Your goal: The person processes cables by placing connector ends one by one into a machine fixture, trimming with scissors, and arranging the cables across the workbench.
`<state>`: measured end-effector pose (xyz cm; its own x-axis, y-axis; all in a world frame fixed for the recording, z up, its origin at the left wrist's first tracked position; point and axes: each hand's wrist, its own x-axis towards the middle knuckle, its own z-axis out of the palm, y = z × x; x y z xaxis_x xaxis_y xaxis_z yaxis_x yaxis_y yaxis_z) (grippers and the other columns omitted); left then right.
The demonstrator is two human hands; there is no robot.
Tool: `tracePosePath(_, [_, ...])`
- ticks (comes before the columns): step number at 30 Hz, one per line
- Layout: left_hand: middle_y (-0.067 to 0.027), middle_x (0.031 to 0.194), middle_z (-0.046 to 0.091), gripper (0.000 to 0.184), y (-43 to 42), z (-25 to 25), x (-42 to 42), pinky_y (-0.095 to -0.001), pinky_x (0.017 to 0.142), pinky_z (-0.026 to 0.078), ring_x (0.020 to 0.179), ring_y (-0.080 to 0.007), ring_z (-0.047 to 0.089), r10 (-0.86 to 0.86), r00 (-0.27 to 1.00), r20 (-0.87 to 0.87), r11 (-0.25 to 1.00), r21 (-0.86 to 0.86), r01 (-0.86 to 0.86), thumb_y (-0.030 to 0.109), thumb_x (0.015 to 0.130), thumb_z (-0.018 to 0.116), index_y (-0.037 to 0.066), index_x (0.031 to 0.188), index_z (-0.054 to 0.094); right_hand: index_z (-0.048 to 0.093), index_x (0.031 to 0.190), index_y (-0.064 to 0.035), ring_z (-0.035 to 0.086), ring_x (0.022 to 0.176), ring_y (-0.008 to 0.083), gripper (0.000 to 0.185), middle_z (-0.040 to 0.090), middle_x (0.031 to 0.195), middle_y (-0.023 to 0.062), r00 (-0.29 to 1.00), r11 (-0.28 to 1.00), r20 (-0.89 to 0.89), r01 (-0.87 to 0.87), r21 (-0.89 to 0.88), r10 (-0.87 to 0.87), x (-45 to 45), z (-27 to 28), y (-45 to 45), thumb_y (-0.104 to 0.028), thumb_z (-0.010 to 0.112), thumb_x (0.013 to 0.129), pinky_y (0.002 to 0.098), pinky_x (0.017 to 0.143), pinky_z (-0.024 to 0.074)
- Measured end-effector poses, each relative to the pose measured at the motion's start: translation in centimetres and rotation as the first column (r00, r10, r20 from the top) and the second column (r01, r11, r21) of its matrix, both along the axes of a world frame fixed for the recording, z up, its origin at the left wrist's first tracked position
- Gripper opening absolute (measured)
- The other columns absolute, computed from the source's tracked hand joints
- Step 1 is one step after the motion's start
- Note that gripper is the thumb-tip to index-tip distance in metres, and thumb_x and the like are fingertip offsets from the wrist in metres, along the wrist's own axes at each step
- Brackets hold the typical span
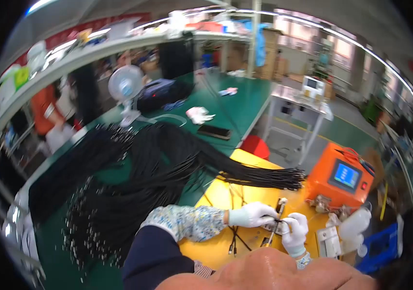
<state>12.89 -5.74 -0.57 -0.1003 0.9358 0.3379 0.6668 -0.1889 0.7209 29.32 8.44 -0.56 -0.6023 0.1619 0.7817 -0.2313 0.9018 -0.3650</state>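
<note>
My left hand (255,214), in a white glove with a floral sleeve cover, has its fingers pinched on a thin black cable (279,220). Close on its right, my gloved right hand (294,233) is closed, thumb and fingers together at the cable's other end. The cable's tip is hidden by the fingers. Both hands are over a small metal fixture (282,205) on the yellow work surface (211,247). Several loose black cables (235,237) with metal plugs lie beside my left forearm. A thick bundle of black cables (269,177) stretches across the surface beyond my hands.
An orange machine (339,176) with a blue screen stands at right, near a white bottle (354,224) and a blue bin (380,246). Heaped black cables (114,208) cover the green table (138,171). A fan (126,87), a phone (214,132) and gloves (199,115) are farther back.
</note>
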Motion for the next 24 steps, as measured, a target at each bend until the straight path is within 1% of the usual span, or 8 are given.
tracePosePath(2, [-0.0129, 0.089, 0.066, 0.020, 0.1, -0.3, 0.2, -0.0384, 0.071, 0.052, 0.081, -0.0324, 0.064, 0.023, 1.000, -0.015, 0.999, 0.042, -0.023, 0.016, 0.088, 0.061, 0.009, 0.106, 0.066, 0.062, 0.082, -0.0038, 0.055, 0.083, 0.0319, 0.008, 0.057, 0.086, 0.0137, 1.000, 1.000, 0.012, -0.007, -0.003, 0.007, -0.2, -0.4, 0.1, -0.008, 0.067, 0.077, 0.0407, 0.076, 0.0450])
tracePosePath(4, [-0.0104, 0.083, 0.061, 0.017, -0.1, -0.8, 0.5, -0.0398, 0.066, 0.050, 0.077, -0.0316, 0.062, 0.086, 0.986, -0.145, 0.972, 0.229, -0.051, 0.019, 0.086, 0.063, 0.012, 0.101, 0.064, 0.063, 0.082, -0.0020, 0.055, 0.084, 0.0323, 0.006, 0.057, 0.088, 0.0152, 1.000, 1.000, 0.026, -0.002, -0.011, 0.002, -0.2, -0.5, 0.0, -0.006, 0.065, 0.078, 0.0409, 0.078, 0.0453])
tracePosePath(6, [-0.0084, 0.077, 0.058, 0.011, 0.0, -1.2, 0.8, -0.0419, 0.059, 0.048, 0.072, -0.0297, 0.061, 0.177, 0.949, -0.261, 0.962, 0.250, -0.111, 0.020, 0.082, 0.063, 0.014, 0.091, 0.060, 0.062, 0.085, -0.0001, 0.055, 0.086, 0.0336, 0.007, 0.056, 0.091, 0.0163, 0.998, 1.000, 0.068, -0.012, 0.023, 0.010, -0.1, -0.8, 0.5, -0.005, 0.063, 0.081, 0.0412, 0.078, 0.0456])
tracePosePath(9, [-0.0069, 0.078, 0.055, 0.011, 0.7, -2.5, 0.7, -0.0422, 0.055, 0.047, 0.070, -0.0288, 0.059, 0.239, 0.913, -0.329, 0.935, 0.333, -0.124, 0.019, 0.078, 0.061, 0.014, 0.088, 0.058, 0.061, 0.088, 0.0007, 0.056, 0.088, 0.0337, 0.007, 0.056, 0.095, 0.0172, 0.992, 0.998, 0.121, 0.022, 0.062, -0.029, 0.1, -1.8, 1.2, -0.005, 0.060, 0.084, 0.0415, 0.080, 0.0457])
tracePosePath(12, [-0.0059, 0.078, 0.054, 0.014, 1.0, -2.6, 0.2, -0.0419, 0.055, 0.047, 0.071, -0.0277, 0.059, 0.224, 0.909, -0.352, 0.939, 0.327, -0.105, 0.019, 0.075, 0.062, 0.014, 0.087, 0.057, 0.061, 0.091, 0.0018, 0.056, 0.091, 0.0335, 0.008, 0.055, 0.100, 0.0178, 0.987, 0.998, 0.154, 0.034, 0.052, -0.041, 0.2, -2.4, 1.7, -0.004, 0.059, 0.086, 0.0416, 0.082, 0.0454])
tracePosePath(13, [-0.0057, 0.078, 0.054, 0.016, 0.9, -2.5, 0.1, -0.0420, 0.054, 0.047, 0.070, -0.0274, 0.059, 0.231, 0.912, -0.338, 0.927, 0.362, -0.101, 0.020, 0.073, 0.064, 0.014, 0.086, 0.057, 0.061, 0.092, 0.0022, 0.056, 0.092, 0.0335, 0.009, 0.055, 0.101, 0.0180, 0.987, 0.998, 0.157, 0.035, 0.051, -0.042, 0.3, -2.4, 1.7, -0.004, 0.059, 0.086, 0.0415, 0.083, 0.0453])
tracePosePath(18, [-0.0054, 0.079, 0.054, 0.016, 0.8, -2.4, 0.1, -0.0407, 0.055, 0.047, 0.070, -0.0266, 0.060, 0.240, 0.907, -0.345, 0.929, 0.353, -0.112, 0.019, 0.072, 0.065, 0.014, 0.086, 0.058, 0.060, 0.094, 0.0023, 0.055, 0.094, 0.0333, 0.010, 0.054, 0.102, 0.0179, 0.982, 0.997, 0.189, 0.012, 0.079, -0.027, 0.3, -1.8, 1.5, -0.003, 0.058, 0.085, 0.0412, 0.085, 0.0448])
tracePosePath(24, [-0.0051, 0.079, 0.054, 0.016, 0.4, -2.1, 0.2, -0.0392, 0.057, 0.048, 0.070, -0.0262, 0.059, 0.233, 0.907, -0.350, 0.930, 0.352, -0.103, 0.018, 0.074, 0.065, 0.014, 0.088, 0.058, 0.060, 0.093, 0.0013, 0.055, 0.094, 0.0338, 0.009, 0.055, 0.100, 0.0169, 0.985, 0.993, 0.152, 0.070, 0.096, -0.084, 0.4, -1.7, 0.6, -0.004, 0.058, 0.086, 0.0425, 0.084, 0.0445])
